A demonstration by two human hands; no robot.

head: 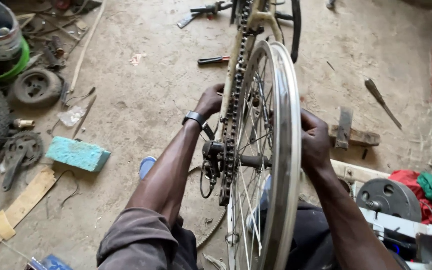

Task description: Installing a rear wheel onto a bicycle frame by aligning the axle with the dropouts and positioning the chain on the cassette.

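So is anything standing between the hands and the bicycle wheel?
Nothing visible. The left hand already grips the frame beside the chain, and the right hand rests directly against the bicycle wheel rim.

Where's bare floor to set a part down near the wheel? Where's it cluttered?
Free: the dirt floor between the turquoise block and the bicycle wheel, and the floor right of the wheel, above the wooden block. Crowded: the far left around the small tyre and chainring; lower right by the grey disc.
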